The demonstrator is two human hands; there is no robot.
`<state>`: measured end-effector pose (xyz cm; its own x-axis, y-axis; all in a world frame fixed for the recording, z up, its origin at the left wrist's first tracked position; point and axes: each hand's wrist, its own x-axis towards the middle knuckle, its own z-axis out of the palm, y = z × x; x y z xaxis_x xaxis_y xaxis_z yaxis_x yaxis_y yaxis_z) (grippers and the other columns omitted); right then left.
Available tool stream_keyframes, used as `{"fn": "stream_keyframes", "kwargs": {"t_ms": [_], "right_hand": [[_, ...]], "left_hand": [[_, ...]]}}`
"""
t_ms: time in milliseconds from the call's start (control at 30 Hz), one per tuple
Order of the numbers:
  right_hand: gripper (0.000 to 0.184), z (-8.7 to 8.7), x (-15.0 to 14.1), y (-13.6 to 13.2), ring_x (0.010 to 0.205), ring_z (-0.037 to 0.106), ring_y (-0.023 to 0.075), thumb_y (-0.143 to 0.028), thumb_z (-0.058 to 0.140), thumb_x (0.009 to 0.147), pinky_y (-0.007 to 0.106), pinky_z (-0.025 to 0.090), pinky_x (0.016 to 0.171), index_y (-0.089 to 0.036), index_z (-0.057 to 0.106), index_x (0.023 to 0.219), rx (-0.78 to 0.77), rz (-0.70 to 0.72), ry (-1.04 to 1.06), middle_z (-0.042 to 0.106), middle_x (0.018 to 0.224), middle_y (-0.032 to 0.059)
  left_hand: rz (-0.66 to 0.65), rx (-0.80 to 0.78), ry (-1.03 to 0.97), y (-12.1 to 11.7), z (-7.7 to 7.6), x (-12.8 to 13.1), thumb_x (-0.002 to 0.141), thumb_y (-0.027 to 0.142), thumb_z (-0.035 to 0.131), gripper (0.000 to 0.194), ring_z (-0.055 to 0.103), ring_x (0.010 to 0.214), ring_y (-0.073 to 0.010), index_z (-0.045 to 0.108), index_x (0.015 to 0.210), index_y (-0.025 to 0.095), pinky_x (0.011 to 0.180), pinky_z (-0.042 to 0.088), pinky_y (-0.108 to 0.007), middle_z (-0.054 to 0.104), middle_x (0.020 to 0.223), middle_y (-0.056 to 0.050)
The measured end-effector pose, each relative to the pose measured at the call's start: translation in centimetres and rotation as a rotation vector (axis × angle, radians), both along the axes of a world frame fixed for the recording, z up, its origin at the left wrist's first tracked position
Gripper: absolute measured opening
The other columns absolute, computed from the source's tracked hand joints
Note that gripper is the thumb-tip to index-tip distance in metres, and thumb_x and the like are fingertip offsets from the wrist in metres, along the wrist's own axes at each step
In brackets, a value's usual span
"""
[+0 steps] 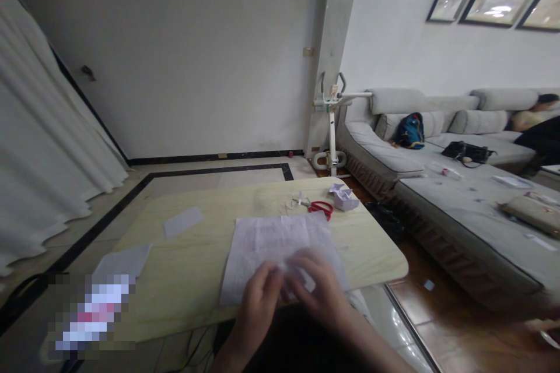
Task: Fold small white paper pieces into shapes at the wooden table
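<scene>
My left hand (261, 294) and my right hand (318, 285) meet above the near part of a large creased sheet of printed paper (280, 236) on the table. The fingers of both hands are bent and pinched close together. Something small and whitish shows between them, too blurred to name. Motion smears the right fingers most. Beyond the sheet lie red-handled scissors (321, 208), with thin paper strips (286, 206) by their blades. Right of them sits a crumpled or folded paper piece (345, 198).
The pale wooden table (192, 274) has rounded corners. On its left lie a white paper slip (184, 222) and another sheet (125, 261). A grey sofa (437, 198) runs along the right, with a person (531, 119) at its far end. White exercise equipment (332, 128) stands behind the table.
</scene>
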<state>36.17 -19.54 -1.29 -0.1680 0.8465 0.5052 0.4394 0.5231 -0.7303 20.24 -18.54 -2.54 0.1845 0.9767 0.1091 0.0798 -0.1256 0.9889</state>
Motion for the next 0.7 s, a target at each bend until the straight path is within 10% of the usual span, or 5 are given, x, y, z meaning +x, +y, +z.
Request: {"fn": "stream_keyframes", "kwargs": {"t_ms": [367,700], "right_hand": [[0.019,-0.2,-0.4,0.2,0.077,0.059,0.0182,-0.034,0.063,0.089,0.030,0.047,0.073,-0.018,0.071,0.094,-0.212,0.014,0.152,0.068,0.083,0.0047],[0.033,-0.1,-1.1,0.5,0.059,0.046,0.0105,-0.038,0.079,0.072,0.022,0.038,0.054,-0.018,0.054,0.073,-0.643,0.227,0.826,0.051,0.065,-0.0044]], "left_hand": [[0.134,0.172,0.057,0.7,0.0,-0.3,0.085,0.034,0.060,0.020,0.068,0.087,-0.0215,0.068,0.096,0.020,0.076,0.057,-0.031,0.071,0.092,-0.006],[0.086,0.127,-0.056,0.4,0.9,-0.8,0.091,0.037,0.053,0.029,0.064,0.107,-0.0251,0.074,0.095,0.019,0.096,0.050,-0.036,0.072,0.108,-0.009]]}}
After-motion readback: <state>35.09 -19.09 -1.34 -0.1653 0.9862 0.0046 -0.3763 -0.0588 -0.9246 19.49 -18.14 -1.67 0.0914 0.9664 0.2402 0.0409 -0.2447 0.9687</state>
